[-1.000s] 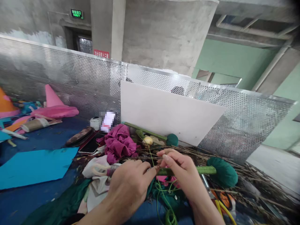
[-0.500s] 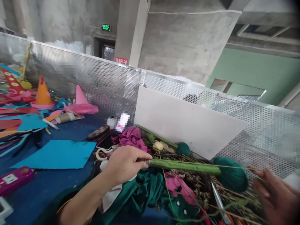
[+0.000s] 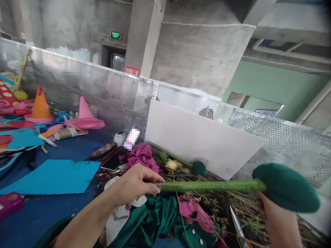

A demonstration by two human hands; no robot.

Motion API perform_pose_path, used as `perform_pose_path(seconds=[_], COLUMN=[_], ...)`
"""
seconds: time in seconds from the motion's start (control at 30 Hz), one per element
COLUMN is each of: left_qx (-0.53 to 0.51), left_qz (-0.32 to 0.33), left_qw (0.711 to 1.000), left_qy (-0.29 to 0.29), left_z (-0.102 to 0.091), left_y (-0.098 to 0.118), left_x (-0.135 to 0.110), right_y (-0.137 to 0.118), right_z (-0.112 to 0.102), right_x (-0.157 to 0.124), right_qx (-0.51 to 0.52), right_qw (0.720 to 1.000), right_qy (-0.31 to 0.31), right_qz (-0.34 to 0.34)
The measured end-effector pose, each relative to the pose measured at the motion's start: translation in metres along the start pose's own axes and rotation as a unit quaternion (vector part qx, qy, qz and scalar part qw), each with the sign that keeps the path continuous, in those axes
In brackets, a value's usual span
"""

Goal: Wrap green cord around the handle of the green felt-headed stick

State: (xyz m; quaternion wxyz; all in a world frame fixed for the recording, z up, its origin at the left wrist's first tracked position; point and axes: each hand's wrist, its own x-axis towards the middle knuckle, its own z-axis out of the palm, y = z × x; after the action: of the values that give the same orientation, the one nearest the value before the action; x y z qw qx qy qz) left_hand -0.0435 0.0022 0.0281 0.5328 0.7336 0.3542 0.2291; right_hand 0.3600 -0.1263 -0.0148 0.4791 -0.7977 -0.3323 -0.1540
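Observation:
My left hand point(image 3: 138, 182) pinches the left end of a green-wrapped stick point(image 3: 196, 186), held nearly level above the table. A dark green padded oval head point(image 3: 288, 187) sits on the stick's right end. My right hand point(image 3: 280, 218) is just below that head, close to the stem. Its fingers look curled, partly hidden behind the head, and what they hold cannot be made out. Beneath the stick lie crumpled dark green cloth point(image 3: 156, 215), a pink cloth scrap point(image 3: 193, 210) and a loose green thread point(image 3: 183, 220).
Scissors point(image 3: 236, 222) lie among dry twigs point(image 3: 214, 210) below the stick. Behind them, a white board point(image 3: 199, 134) leans on a perforated metal panel point(image 3: 108, 89). A blue sheet point(image 3: 51, 177), a purple glue gun point(image 3: 11, 205) and an orange cone point(image 3: 41, 105) are on the left.
The stick's padded end has moved right and slightly up, its broad side now showing. My right hand has gone from beyond the head, holding a taut thread, to beneath it. My left hand keeps its grip.

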Motion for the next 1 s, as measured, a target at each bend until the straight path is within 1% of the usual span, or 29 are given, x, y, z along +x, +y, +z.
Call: perform_pose_path(seconds=[0.07, 0.1, 0.13, 0.17, 0.2, 0.23, 0.27, 0.3, 0.33, 0.37, 0.4, 0.43, 0.47, 0.5, 0.53, 0.57, 0.6, 0.63, 0.67, 0.7, 0.73, 0.77, 0.8, 0.83, 0.87, 0.9, 0.93, 0.97, 1.0], left_qx=[-0.075, -0.112, -0.146, -0.176, -0.200, -0.219, -0.232, -0.241, -0.246, -0.248, -0.249, -0.250, -0.250, -0.249, -0.250, -0.251, -0.253, -0.258, -0.265, -0.274, -0.285, -0.295, -0.305, -0.311, -0.313, -0.312, -0.309, -0.308, -0.308], left_qz=[-0.002, -0.002, -0.003, -0.004, -0.005, -0.005, -0.005, -0.004, -0.002, 0.000, 0.002, 0.001, -0.002, -0.005, -0.008, -0.009, -0.009, -0.008, -0.007, -0.008, -0.011, -0.016, -0.020, -0.024, -0.029, -0.033, -0.035, -0.037, -0.038], left_qw=[0.997, 0.994, 0.989, 0.984, 0.979, 0.975, 0.972, 0.969, 0.967, 0.967, 0.966, 0.966, 0.967, 0.967, 0.967, 0.967, 0.966, 0.965, 0.963, 0.960, 0.957, 0.953, 0.950, 0.949, 0.948, 0.948, 0.949, 0.950, 0.950], left_qy=[0.004, 0.008, 0.012, 0.017, 0.026, 0.035, 0.045, 0.054, 0.061, 0.064, 0.064, 0.062, 0.058, 0.054, 0.049, 0.046, 0.045, 0.047, 0.051, 0.055, 0.058, 0.060, 0.059, 0.057, 0.053, 0.048, 0.042, 0.037, 0.034], left_z=[0.006, 0.009, 0.012, 0.015, 0.017, 0.018, 0.020, 0.021, 0.023, 0.024, 0.026, 0.028, 0.030, 0.032, 0.034, 0.036, 0.038, 0.039, 0.040, 0.040, 0.040, 0.040, 0.040, 0.041, 0.042, 0.044, 0.046, 0.049, 0.052], left_y=[0.000, -0.001, 0.000, 0.000, 0.000, 0.000, 0.000, 0.000, 0.000, 0.000, -0.001, -0.001, -0.002, -0.003, -0.004, -0.004, -0.005, -0.006, -0.006, -0.007, -0.007, -0.007, -0.007, -0.007, -0.006, -0.005, -0.004, -0.003, -0.003], left_x=[0.002, 0.002, 0.002, 0.003, 0.003, 0.003, 0.004, 0.004, 0.005, 0.005, 0.005, 0.006, 0.006, 0.006, 0.006, 0.007, 0.007, 0.007, 0.008, 0.009, 0.009, 0.010, 0.010, 0.011, 0.011, 0.010, 0.010, 0.010, 0.009], right_y=[-0.009, -0.014, -0.019, -0.025, -0.032, -0.039, -0.048, -0.058, -0.068, -0.079, -0.091, -0.103, -0.115, -0.126, -0.136, -0.144, -0.150, -0.155, -0.157, -0.158, -0.158, -0.158, -0.158, -0.159, -0.159, -0.160, -0.162, -0.163, -0.163], right_z=[0.001, 0.002, 0.002, 0.003, 0.004, 0.005, 0.007, 0.010, 0.014, 0.018, 0.024, 0.030, 0.038, 0.045, 0.051, 0.055, 0.058, 0.058, 0.055, 0.051, 0.046, 0.040, 0.034, 0.030, 0.028, 0.028, 0.029, 0.031, 0.033], right_x=[-0.002, -0.005, -0.008, -0.012, -0.016, -0.021, -0.026, -0.032, -0.040, -0.050, -0.061, -0.074, -0.088, -0.102, -0.116, -0.128, -0.137, -0.143, -0.146, -0.147, -0.147, -0.146, -0.145, -0.144, -0.145, -0.147, -0.150, -0.153, -0.157], right_qx=[-0.083, -0.147, -0.206, -0.256, -0.286, -0.287, -0.265, -0.217, -0.142, -0.052, 0.048, 0.142, 0.209, 0.265, 0.313, 0.351, 0.366, 0.366, 0.356, 0.341, 0.331, 0.331, 0.343, 0.368, 0.406, 0.453, 0.502, 0.541, 0.566], right_qw=[0.995, 0.985, 0.973, 0.960, 0.953, 0.954, 0.961, 0.972, 0.984, 0.992, 0.990, 0.977, 0.957, 0.937, 0.910, 0.875, 0.846, 0.825, 0.818, 0.825, 0.842, 0.862, 0.876, 0.878, 0.868, 0.847, 0.820, 0.796, 0.779], right_qy=[-0.045, -0.074, -0.098, -0.106, -0.100, -0.081, -0.058, -0.039, -0.034, -0.049, -0.075, -0.113, -0.168, -0.206, -0.256, -0.317, -0.371, -0.412, -0.433, -0.429, -0.400, -0.351, -0.294, -0.241, -0.204, -0.187, -0.186, -0.200, -0.219], right_qz=[0.033, 0.045, 0.043, 0.028, 0.002, -0.029, -0.058, -0.082, -0.097, -0.105, -0.109, -0.112, -0.107, -0.096, -0.094, -0.104, -0.115, -0.124, -0.131, -0.138, -0.146, -0.157, -0.171, -0.186, -0.201, -0.208, -0.202, -0.184, -0.157])
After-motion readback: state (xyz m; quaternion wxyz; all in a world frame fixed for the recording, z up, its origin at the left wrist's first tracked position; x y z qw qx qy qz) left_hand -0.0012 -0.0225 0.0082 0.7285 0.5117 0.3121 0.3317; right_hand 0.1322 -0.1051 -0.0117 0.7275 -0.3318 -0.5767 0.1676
